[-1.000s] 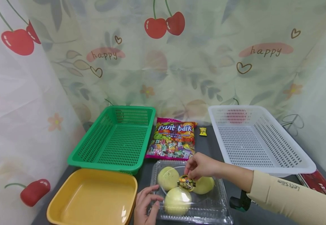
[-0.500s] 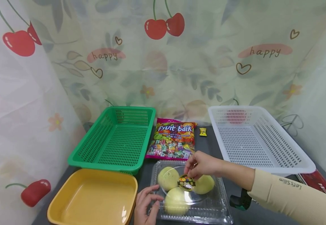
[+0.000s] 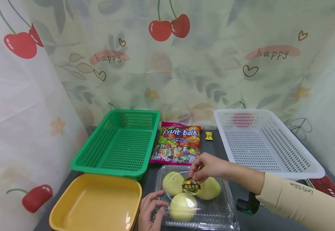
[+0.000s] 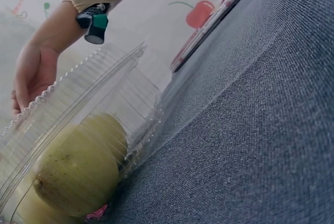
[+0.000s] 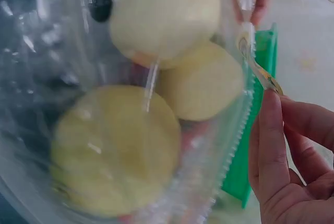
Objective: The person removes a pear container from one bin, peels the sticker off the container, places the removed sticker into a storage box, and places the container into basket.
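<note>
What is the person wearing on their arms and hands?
The hands are bare. The right hand comes from a long beige sleeve with small dark lettering. A black and green device hangs under that wrist. Only the left hand shows; no sleeve visible.
</note>
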`<state>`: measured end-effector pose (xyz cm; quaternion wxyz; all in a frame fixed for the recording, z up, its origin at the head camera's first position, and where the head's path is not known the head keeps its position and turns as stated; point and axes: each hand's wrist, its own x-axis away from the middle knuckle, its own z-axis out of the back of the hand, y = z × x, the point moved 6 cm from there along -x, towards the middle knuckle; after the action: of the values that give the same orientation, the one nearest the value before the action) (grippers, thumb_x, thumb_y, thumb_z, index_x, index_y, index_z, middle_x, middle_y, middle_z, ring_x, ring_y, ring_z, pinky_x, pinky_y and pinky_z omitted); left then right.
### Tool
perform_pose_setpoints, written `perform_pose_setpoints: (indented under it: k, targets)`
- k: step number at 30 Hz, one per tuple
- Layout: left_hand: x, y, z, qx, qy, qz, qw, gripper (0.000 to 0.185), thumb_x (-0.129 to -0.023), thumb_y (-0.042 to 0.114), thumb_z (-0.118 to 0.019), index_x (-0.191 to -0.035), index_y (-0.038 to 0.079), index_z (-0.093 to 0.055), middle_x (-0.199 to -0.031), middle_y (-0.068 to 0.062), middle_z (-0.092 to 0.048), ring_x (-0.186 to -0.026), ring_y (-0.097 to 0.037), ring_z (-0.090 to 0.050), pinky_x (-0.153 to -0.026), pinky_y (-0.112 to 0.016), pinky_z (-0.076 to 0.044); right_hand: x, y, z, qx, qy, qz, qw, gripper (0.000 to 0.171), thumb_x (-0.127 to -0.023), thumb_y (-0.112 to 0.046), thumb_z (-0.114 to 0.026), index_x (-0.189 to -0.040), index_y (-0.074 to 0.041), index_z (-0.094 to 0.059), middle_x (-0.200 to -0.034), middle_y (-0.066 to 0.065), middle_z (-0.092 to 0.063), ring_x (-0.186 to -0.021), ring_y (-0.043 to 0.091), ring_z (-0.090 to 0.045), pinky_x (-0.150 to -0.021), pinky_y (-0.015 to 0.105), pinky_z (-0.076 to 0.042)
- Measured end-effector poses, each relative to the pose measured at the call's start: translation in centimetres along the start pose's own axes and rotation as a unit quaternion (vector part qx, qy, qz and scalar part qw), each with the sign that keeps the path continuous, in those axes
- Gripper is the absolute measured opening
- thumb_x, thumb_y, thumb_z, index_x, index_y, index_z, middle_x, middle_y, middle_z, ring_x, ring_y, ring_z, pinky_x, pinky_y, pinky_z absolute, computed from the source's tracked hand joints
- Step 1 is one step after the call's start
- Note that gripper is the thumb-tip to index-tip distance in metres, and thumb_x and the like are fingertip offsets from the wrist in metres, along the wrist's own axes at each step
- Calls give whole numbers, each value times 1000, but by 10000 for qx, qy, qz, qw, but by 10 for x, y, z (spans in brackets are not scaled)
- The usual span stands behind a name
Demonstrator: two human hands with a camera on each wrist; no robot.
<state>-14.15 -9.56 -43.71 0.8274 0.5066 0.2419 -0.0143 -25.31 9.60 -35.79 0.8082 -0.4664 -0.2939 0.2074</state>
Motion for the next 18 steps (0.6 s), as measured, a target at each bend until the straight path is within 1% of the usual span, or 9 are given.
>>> perform_pose_setpoints:
  k: [4, 6, 11, 15, 17, 18]
  targets:
    - [0, 0, 0, -32, 0, -1, 10000, 33, -75, -2, -65, -74, 31, -63, -107, 12, -64, -106, -5, -49, -90, -26, -38, -1, 0, 12, -241, 239, -94, 9994, 10, -85, -2, -63, -92, 5, -66, -85, 7, -68, -71, 14, -63, -73, 36, -57]
    - [0, 0, -1, -23, -9, 30, 10000, 33, -74, -2, -65, -74, 31, -63, -107, 12, -64, -106, -5, -49, -90, -26, -38, -2, 0, 15, -412, 283, -159, 9986, 11, -85, -2, -63, -92, 5, -66, -86, 7, -68, -71, 14, -63, -74, 37, -57]
    - [1, -1, -1, 46, -29, 186, 9998, 33, -75, -1, -65, -73, 32, -63, -107, 15, -63, -107, -2, -49, -91, -24, -38, -2, 3, 12, -828, 44, -282, 9962, 12, -85, -3, -63, -94, 6, -65, -87, 5, -67, -72, 13, -62, -74, 35, -57]
    - [0, 1, 0, 65, -8, 19, 10000, 33, -74, -2, -65, -73, 31, -63, -108, 13, -64, -107, -4, -49, -91, -24, -37, -3, 3, 9, -936, -40, -293, 9952, 13, -85, -3, -64, -94, 6, -65, -86, 4, -65, -73, 13, -62, -74, 34, -57]
    - [-1, 3, 1, 3, -89, -13, 10000, 32, -74, -2, -65, -75, 30, -64, -108, 11, -64, -107, -7, -50, -91, -26, -38, -3, 3, 8, -925, -61, -259, 9954, 14, -85, -3, -64, -95, 7, -64, -86, 4, -65, -73, 13, -62, -73, 33, -56]
    - [-1, 4, 1, -30, -197, 67, 9998, 31, -75, -1, -65, -75, 30, -64, -109, 11, -64, -107, -8, -50, -92, -29, -39, -3, 3, 7, -925, -62, -250, 9954, 14, -85, -3, -64, -95, 7, -64, -85, 4, -65, -73, 13, -61, -73, 33, -56]
